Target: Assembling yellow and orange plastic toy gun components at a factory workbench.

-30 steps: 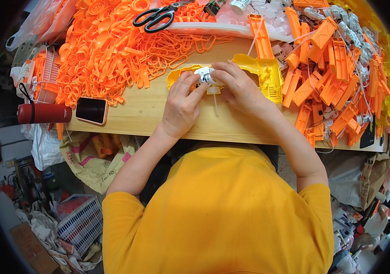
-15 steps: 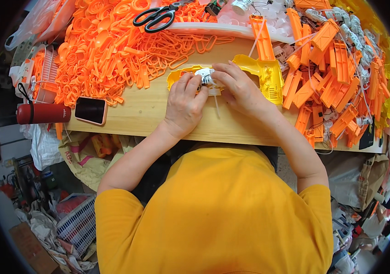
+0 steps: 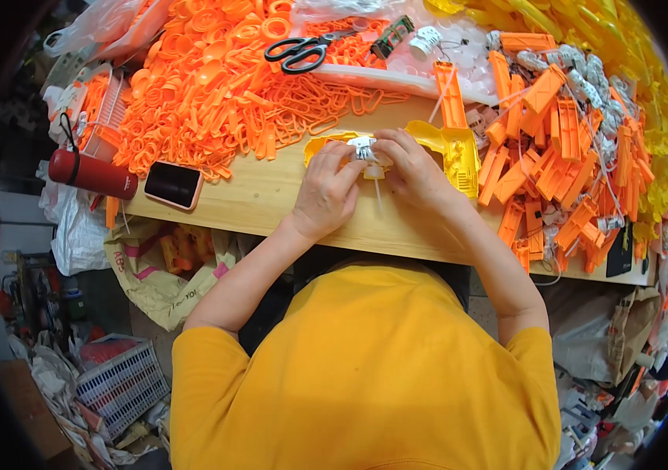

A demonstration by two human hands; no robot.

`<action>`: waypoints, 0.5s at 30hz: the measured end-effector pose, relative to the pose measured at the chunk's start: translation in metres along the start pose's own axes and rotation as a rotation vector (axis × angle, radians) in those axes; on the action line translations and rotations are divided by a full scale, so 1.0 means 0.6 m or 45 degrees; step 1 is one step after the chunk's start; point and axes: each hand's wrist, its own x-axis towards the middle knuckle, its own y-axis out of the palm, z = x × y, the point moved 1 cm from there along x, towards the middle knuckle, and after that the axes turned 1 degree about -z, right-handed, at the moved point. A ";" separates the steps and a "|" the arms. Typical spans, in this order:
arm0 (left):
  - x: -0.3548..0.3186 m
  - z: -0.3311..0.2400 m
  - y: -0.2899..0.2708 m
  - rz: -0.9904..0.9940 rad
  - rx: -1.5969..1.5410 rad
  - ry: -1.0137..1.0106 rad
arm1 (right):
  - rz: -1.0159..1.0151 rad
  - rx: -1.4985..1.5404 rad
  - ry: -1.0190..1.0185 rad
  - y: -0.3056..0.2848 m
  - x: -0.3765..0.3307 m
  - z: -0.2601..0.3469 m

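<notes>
A small white plastic mechanism [image 3: 363, 146] with dark wires sits over a yellow plastic shell [image 3: 320, 146] on the wooden table. My left hand [image 3: 326, 190] is closed, its fingertips bent against the mechanism's left side and near edge. From the right, my right hand [image 3: 416, 168] curls its fingers and thumb around the mechanism's other side. A thin pale rod [image 3: 378, 194] points from the mechanism toward me. Beside my right hand rests another yellow shell [image 3: 459, 157], hollow side up. My fingers hide much of the mechanism and the shell under it.
Orange plastic pieces [image 3: 209, 94] are heaped at the back left, with black-handled scissors [image 3: 299, 56] at their edge. A phone [image 3: 173, 185] and a red flask [image 3: 93, 174] lie at the left. Orange housings [image 3: 561, 149] crowd the right, with yellow parts [image 3: 624, 47] behind.
The whole view has tilted and shifted slightly. Both hands stay at the white mechanism, with the fingers a little repositioned and more of its near side showing.
</notes>
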 end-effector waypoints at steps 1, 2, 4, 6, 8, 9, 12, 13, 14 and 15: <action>-0.002 -0.002 -0.009 -0.014 0.013 -0.006 | 0.004 0.001 -0.020 0.004 0.002 0.004; -0.004 -0.004 -0.020 0.021 -0.034 -0.041 | 0.010 0.034 -0.035 0.011 0.004 0.010; -0.017 -0.004 -0.041 0.045 -0.070 -0.082 | 0.020 0.071 -0.069 0.026 0.013 0.019; -0.040 0.010 -0.068 0.054 0.020 -0.103 | 0.000 0.131 -0.170 0.052 0.033 0.037; -0.058 0.031 -0.092 0.020 0.028 -0.115 | -0.060 0.116 -0.225 0.079 0.060 0.059; -0.065 0.041 -0.105 0.012 0.094 -0.134 | -0.068 0.129 -0.246 0.097 0.071 0.064; -0.072 0.079 -0.132 -0.032 0.243 -0.169 | -0.135 0.131 -0.291 0.148 0.120 0.067; -0.074 0.096 -0.133 -0.039 0.259 -0.194 | -0.167 0.109 -0.281 0.165 0.136 0.066; -0.076 0.111 -0.134 -0.069 0.254 -0.206 | -0.197 0.085 -0.267 0.181 0.150 0.062; -0.076 0.126 -0.136 -0.081 0.191 -0.233 | -0.200 0.075 -0.265 0.191 0.161 0.059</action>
